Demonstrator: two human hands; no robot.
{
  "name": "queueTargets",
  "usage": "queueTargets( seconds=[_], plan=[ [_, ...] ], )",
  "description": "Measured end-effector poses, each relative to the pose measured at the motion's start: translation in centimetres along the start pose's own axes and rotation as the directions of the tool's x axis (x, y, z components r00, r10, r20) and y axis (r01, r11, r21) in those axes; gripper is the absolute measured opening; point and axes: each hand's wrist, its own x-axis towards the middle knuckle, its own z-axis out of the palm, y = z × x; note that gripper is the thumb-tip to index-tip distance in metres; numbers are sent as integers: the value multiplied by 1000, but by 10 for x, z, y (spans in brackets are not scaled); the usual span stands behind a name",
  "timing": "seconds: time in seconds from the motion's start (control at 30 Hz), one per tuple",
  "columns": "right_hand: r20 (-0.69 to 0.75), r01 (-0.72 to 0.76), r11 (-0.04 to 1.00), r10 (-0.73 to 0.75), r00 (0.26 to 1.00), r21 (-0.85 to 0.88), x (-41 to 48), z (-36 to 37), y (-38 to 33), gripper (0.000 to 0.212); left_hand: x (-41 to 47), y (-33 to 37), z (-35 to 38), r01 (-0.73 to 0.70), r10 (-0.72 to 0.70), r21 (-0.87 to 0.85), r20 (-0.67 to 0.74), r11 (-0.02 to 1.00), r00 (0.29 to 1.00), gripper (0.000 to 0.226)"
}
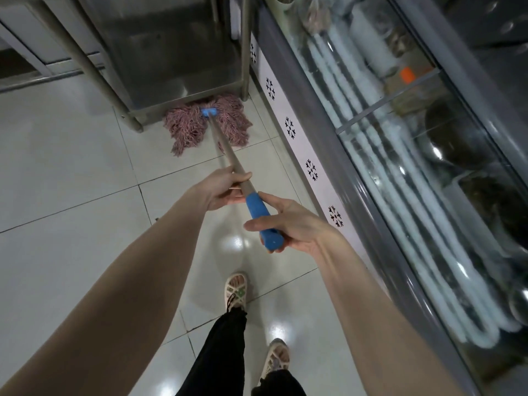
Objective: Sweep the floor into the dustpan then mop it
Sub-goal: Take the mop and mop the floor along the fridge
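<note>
A mop with a pink string head and a blue clamp lies flat on the white tiled floor, its far strands tucked under a steel table. Its grey pole runs back toward me and ends in a blue grip. My left hand grips the pole just above the blue grip. My right hand holds the end of the blue grip, fingers curled round it. No broom or dustpan is in view.
A steel table with legs stands ahead, over the mop head. A glass-fronted display freezer with a snowflake-patterned base runs along the right. My two sandalled feet stand on the tiles below. Open floor lies to the left.
</note>
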Motion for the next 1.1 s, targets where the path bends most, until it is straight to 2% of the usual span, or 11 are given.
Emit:
queueTargets(
  seconds=[0.13, 0.3, 0.4, 0.57, 0.73, 0.8, 0.83, 0.87, 0.9, 1.1],
  plan=[
    [-27, -3, 1000, 3, 1000, 1, -20, -7, 25, 88, -16, -22, 20, -9, 9, -41, 5, 999, 1000, 71],
    [-66, 15, 999, -11, 998, 47, -72, -27, 72, 75, -40, -64, 72, -14, 14, -59, -4, 998, 1000, 80],
    [-127, 7, 997, 3, 992, 77, -112, -47, 110, 77, -59, -96, 117, -23, 23, -2, 19, 1000, 1000, 82],
    [-245, 43, 986, -2, 970, 161, -192, -85, 183, 77, -79, -159, 200, -12, 6, 41, 139, 999, 990, 91],
    [-284, 60, 971, 8, 959, 230, -253, -100, 230, 76, -93, -208, 258, 20, -31, 55, 202, 998, 979, 102],
    [-293, 81, 964, -3, 956, 254, -262, -101, 239, 76, -100, -215, 271, 36, -48, 62, 192, 997, 980, 90],
    [-295, 90, 960, -8, 955, 266, -262, -101, 241, 75, -101, -216, 273, 35, -45, 59, 178, 998, 983, 71],
    [-294, 93, 958, -10, 956, 270, -261, -102, 242, 74, -102, -216, 273, 23, -34, 64, 163, 998, 986, 43],
    [-285, 91, 959, -12, 958, 267, -259, -102, 244, 73, -105, -215, 273, 13, -24, 73, 143, 997, 989, 27],
    [-211, 45, 972, 5, 977, 232, -239, -85, 245, 77, -114, -211, 245, 15, -28, 111, 117, 994, 993, 27]
  ],
)
